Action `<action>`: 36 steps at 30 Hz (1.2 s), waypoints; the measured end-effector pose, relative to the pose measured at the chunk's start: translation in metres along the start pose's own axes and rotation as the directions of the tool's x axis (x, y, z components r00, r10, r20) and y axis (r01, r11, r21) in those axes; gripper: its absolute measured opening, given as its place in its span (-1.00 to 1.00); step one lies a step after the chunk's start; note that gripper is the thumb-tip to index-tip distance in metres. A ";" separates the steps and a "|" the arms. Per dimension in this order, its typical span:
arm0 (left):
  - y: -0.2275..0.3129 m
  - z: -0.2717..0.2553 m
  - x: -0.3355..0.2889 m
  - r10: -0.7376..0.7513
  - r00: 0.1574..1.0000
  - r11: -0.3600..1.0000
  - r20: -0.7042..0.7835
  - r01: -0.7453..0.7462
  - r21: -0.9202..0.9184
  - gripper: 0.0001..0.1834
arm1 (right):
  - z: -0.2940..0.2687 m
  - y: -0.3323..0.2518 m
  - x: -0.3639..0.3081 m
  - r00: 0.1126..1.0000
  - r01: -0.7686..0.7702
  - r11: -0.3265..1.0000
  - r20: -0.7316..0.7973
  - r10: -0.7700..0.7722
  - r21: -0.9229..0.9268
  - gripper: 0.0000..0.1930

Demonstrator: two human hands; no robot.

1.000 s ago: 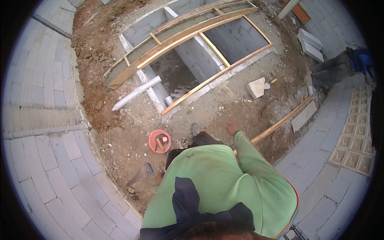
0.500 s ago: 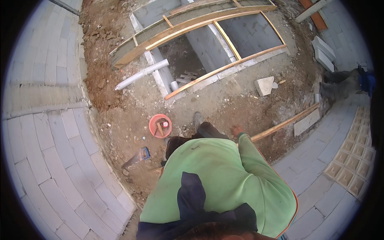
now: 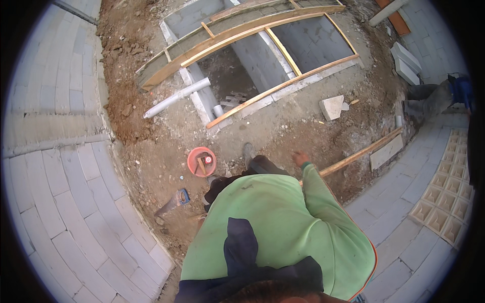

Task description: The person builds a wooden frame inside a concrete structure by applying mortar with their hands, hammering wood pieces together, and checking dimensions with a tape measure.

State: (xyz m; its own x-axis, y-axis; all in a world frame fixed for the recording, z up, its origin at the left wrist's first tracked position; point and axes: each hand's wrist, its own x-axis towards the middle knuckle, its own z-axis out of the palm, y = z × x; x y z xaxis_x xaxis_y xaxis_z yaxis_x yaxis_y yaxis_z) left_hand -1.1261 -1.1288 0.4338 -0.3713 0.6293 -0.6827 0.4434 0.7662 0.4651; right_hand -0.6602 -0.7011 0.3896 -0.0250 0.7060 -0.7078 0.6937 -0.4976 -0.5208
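Nearest, the person's green shirt mostly hides the left hand, so I cannot tell what its grip is doing. Just left of it, a blue-handled handsaw lies on the dirt. The right hand is held out with loose fingers, grasping nothing, near a long timber strip lying to its right. Ahead of the left side stands a pink bucket with a hammer inside. Farther off, a pale pipe leans beside a wood-edged, block-walled pit.
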 end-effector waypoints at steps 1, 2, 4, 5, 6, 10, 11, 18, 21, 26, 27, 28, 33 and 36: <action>-0.007 -0.006 -0.006 -0.006 1.000 1.000 -0.018 0.007 0.018 -0.66 | 0.010 -0.004 0.000 1.000 0.012 1.000 0.024 -0.012 0.007 -0.49; -0.015 -0.014 -0.010 -0.006 0.999 0.999 -0.036 0.007 0.042 -0.66 | 0.016 -0.007 -0.001 0.998 0.061 0.981 0.013 -0.060 -0.184 -0.49; -0.018 -0.014 -0.015 0.013 0.999 0.997 -0.038 -0.010 0.081 -0.67 | 0.020 -0.001 -0.001 0.994 0.102 0.920 0.007 -0.108 -0.379 -0.48; -0.013 -0.004 -0.009 0.050 0.999 0.994 -0.010 -0.049 0.098 -0.67 | 0.008 0.018 -0.002 0.999 0.023 0.954 0.030 -0.015 -0.300 -0.48; -0.009 0.001 -0.006 0.081 0.997 0.990 -0.011 -0.079 0.113 -0.68 | 0.001 0.027 0.004 0.996 -0.036 0.976 0.071 0.053 -0.216 -0.47; -0.010 0.000 -0.011 0.160 0.987 0.965 -0.030 -0.149 0.216 -0.69 | 0.012 0.008 0.009 0.979 -0.088 0.995 0.181 0.093 -0.036 -0.46; -0.015 -0.005 -0.020 0.152 0.987 0.963 -0.051 -0.136 0.235 -0.69 | 0.023 -0.008 0.001 0.980 -0.123 0.992 0.160 0.118 0.020 -0.51; -0.041 0.033 -0.037 0.232 0.962 0.947 -0.145 -0.189 0.261 -0.72 | 0.006 -0.034 0.013 0.975 -0.167 0.954 0.184 0.122 0.250 -0.55; -0.049 0.034 -0.048 -0.045 0.987 0.994 -0.157 0.060 0.089 -0.72 | 0.012 -0.049 0.011 0.982 -0.110 0.985 0.167 0.087 0.131 -0.54; -0.008 0.021 -0.050 0.106 0.911 0.985 -0.398 -0.041 0.170 -0.68 | 0.013 -0.060 0.010 0.982 -0.105 0.993 0.166 0.095 0.052 -0.50; 0.021 0.014 -0.044 -0.127 0.941 0.970 -0.313 0.052 -0.238 -0.66 | 0.004 -0.049 0.012 0.981 -0.125 0.991 0.158 0.117 0.048 -0.49; 0.053 0.007 -0.038 -0.305 0.943 0.787 -0.135 0.170 -0.593 -0.64 | -0.006 -0.033 0.018 0.982 -0.136 0.990 0.138 0.129 0.044 -0.49; 0.068 -0.005 -0.026 -0.187 0.953 0.927 -0.238 0.091 -0.365 -0.61 | 0.003 -0.032 0.036 0.962 -0.160 0.981 0.238 0.130 0.112 -0.56; 0.028 0.002 -0.017 -0.128 0.948 0.985 -0.290 0.087 -0.151 -0.64 | 0.022 -0.048 0.033 0.962 -0.156 0.981 0.244 0.124 0.117 -0.55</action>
State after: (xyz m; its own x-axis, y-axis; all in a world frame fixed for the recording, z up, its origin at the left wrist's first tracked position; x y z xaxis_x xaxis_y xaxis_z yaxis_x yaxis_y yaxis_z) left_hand -1.1056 -1.1187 0.4571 -0.6456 0.5365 -0.5435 0.2811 0.8286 0.4841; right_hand -0.7106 -0.6648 0.3806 -0.1139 0.4940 -0.8620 0.6000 -0.6573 -0.4560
